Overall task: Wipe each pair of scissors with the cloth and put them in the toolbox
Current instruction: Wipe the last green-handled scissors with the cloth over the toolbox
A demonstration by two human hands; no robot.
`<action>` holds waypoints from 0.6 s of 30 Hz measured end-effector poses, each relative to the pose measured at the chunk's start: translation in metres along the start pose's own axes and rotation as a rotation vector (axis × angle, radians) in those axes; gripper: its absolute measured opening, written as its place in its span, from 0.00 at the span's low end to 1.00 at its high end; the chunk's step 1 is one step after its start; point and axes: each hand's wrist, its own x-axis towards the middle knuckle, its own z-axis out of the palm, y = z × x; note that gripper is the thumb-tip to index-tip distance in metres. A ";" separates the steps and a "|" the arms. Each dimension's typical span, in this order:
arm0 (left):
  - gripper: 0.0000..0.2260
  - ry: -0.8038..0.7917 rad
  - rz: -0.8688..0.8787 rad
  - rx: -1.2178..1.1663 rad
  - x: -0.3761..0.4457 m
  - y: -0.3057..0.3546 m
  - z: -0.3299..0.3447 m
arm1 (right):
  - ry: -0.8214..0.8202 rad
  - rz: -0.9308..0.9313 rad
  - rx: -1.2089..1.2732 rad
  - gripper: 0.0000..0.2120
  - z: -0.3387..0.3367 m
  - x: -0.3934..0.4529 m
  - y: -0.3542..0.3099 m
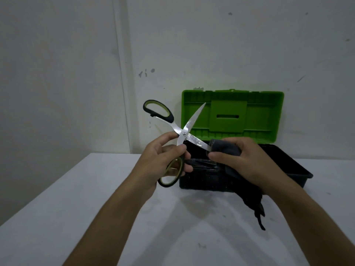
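My left hand (pixel 163 160) holds a pair of scissors (pixel 184 131) with black and green handles, fingers through the lower handle loop. The blades are spread wide apart. My right hand (pixel 242 162) grips a dark grey cloth (pixel 224 148) wrapped round the tip of the lower blade; the cloth's tail hangs down below my wrist. Behind both hands stands the toolbox (pixel 299 166), a black tub with its green lid (pixel 265 112) raised against the wall. Dark items lie inside the tub, too dim to identify.
A white table (pixel 96 208) carries the toolbox near its back edge. A white wall (pixel 76 73) rises right behind the table and the lid. The table's left edge runs diagonally at the lower left.
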 end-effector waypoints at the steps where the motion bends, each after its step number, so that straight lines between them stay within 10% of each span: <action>1: 0.10 0.018 0.008 -0.008 0.001 -0.001 0.002 | 0.028 -0.019 -0.040 0.03 0.000 0.000 0.001; 18: 0.06 0.115 0.015 0.121 -0.002 0.007 0.007 | 0.224 -0.453 -0.399 0.14 0.012 -0.010 -0.020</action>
